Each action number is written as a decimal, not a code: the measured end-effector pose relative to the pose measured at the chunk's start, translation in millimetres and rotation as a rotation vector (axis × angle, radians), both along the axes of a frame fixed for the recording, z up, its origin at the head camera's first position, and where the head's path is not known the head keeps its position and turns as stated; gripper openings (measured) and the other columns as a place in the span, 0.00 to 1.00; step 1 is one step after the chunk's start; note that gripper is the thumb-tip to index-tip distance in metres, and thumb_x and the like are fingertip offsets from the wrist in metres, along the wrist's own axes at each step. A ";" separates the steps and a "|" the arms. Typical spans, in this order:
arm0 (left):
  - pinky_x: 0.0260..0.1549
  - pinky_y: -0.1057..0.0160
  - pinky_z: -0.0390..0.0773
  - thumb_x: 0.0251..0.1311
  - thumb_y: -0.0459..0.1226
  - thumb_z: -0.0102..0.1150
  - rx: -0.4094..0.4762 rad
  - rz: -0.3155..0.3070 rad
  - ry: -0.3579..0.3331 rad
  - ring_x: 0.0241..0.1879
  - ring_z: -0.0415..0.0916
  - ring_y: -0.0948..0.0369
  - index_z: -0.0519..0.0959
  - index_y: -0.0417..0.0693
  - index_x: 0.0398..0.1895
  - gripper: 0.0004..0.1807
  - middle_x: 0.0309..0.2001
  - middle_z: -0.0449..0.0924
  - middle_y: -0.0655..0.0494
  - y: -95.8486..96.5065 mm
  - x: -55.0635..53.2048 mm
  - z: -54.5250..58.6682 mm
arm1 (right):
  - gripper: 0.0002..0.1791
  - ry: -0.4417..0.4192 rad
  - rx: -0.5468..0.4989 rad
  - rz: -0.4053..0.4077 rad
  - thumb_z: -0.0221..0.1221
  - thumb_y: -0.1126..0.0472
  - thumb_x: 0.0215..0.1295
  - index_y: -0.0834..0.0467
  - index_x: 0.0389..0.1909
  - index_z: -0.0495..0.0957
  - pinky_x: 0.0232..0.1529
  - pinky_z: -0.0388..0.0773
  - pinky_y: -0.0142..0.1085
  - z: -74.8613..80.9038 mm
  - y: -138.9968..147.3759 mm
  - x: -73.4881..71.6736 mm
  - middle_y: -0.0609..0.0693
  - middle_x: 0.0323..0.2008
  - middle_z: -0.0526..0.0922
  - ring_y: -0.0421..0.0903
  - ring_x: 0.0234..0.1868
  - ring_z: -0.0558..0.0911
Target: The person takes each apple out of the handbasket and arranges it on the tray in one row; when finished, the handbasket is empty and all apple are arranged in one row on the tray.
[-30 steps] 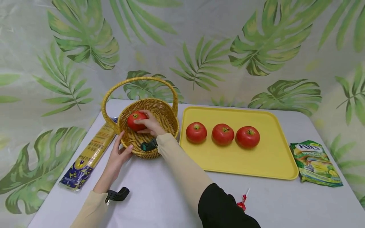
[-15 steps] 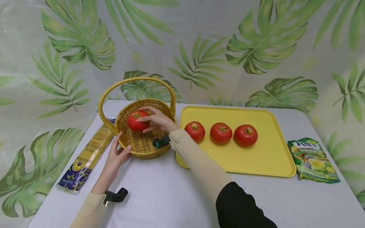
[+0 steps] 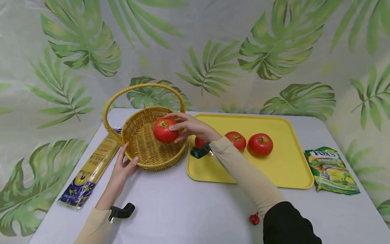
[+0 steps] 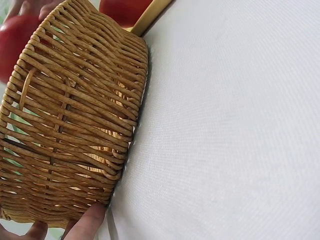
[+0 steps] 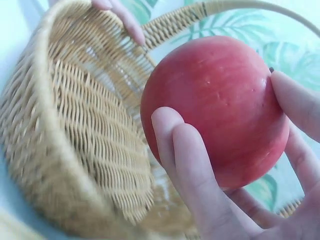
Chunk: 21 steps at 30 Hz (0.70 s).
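Observation:
My right hand point(image 3: 196, 127) pinches a red apple point(image 3: 164, 131) between thumb and fingers, up at the right side of the wicker basket point(image 3: 161, 166). The right wrist view shows the apple point(image 5: 212, 110) held in the fingertips, with the basket point(image 5: 90, 125) beside it. No other apple shows in the basket. At the basket's front left, my left hand point(image 3: 120, 171) rests its spread thumb and fingers on the outer wall. Its fingertips point(image 4: 90, 222) lie on the weave low down in the left wrist view.
A yellow tray point(image 3: 283, 169) holds three red apples, the nearest one point(image 3: 200, 142) partly behind my right hand. Left of the basket lies a spaghetti packet point(image 3: 91, 169). A green Fox's sweet bag point(image 3: 332, 171) lies right of the tray, and a red-wrapped candy point(image 3: 254, 218) near the front.
My right hand has lifted the apple from the left inside of the basket and carried it rightward to the right rim. My left hand has stayed at the basket's wall.

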<state>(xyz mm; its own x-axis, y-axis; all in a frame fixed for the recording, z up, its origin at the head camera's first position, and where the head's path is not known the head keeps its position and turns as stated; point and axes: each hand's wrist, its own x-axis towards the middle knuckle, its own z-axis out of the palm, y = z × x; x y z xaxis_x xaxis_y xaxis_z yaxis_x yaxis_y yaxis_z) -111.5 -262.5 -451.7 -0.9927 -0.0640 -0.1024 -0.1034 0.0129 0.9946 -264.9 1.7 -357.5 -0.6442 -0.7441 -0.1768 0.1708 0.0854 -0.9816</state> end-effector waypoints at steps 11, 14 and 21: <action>0.61 0.50 0.62 0.70 0.37 0.50 -0.006 -0.012 0.002 0.69 0.48 0.43 0.38 0.60 0.77 0.41 0.75 0.25 0.54 0.9 1.5 1.3 | 0.27 0.042 0.035 -0.047 0.57 0.62 0.67 0.50 0.67 0.66 0.47 0.75 0.58 6.4 76.9 -2.9 0.57 0.61 0.65 0.68 0.41 0.81; 0.60 0.51 0.62 0.71 0.37 0.49 -0.012 -0.008 -0.005 0.69 0.49 0.44 0.38 0.60 0.77 0.41 0.75 0.25 0.54 1.3 1.5 1.6 | 0.26 0.031 0.037 -0.072 0.56 0.63 0.68 0.51 0.67 0.65 0.46 0.77 0.56 6.2 97.0 -3.3 0.57 0.62 0.65 0.64 0.38 0.83; 0.61 0.53 0.62 0.71 0.37 0.49 -0.001 -0.001 -0.033 0.70 0.48 0.45 0.37 0.61 0.77 0.41 0.75 0.24 0.53 1.3 0.8 2.1 | 0.26 0.025 0.070 -0.138 0.54 0.62 0.70 0.51 0.68 0.63 0.49 0.74 0.57 5.4 144.3 0.7 0.58 0.63 0.63 0.67 0.41 0.81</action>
<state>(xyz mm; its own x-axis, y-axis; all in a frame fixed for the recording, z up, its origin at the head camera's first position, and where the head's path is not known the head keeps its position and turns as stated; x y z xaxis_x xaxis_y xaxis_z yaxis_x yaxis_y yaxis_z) -110.7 -261.2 -449.6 -0.9889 -0.0634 -0.1347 -0.1358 0.0138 0.9906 -264.3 146.0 -352.1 -0.7441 -0.6348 -0.2080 0.1612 0.1315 -0.9781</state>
